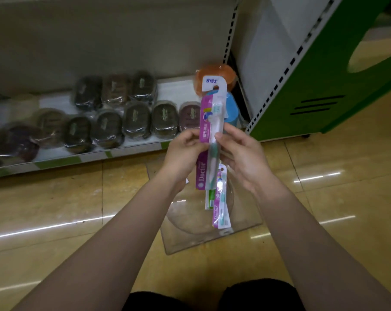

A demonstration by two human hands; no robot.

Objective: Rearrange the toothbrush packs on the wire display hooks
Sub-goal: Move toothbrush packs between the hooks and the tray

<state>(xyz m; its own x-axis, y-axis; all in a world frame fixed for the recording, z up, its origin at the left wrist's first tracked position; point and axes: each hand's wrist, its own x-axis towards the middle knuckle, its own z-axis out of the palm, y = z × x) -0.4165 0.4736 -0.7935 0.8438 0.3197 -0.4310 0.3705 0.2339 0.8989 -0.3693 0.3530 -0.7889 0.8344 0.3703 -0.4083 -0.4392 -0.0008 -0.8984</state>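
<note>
Shop aisle, glossy tiled floor (55, 212), low shelf (82, 157) ahead stocked with wrapped dark soap bars (109, 129). Toothbrush pack (210, 131) is held upright over the floor, hang-hole end up, pinched mid-length between left hand (185, 151) and right hand (241, 153); fingers are curled onto both card edges, likely so the hole can be lined up for a hook. More toothbrush packs (220, 203) are stood in a clear plastic bin (190, 239) on the floor directly below, presumably the supply. No wire hooks are visible in view. Orange tub (226, 72) and blue item (231, 108) sit behind the pack at the shelf end; green cabinet (324, 86) crowds the right side.
</note>
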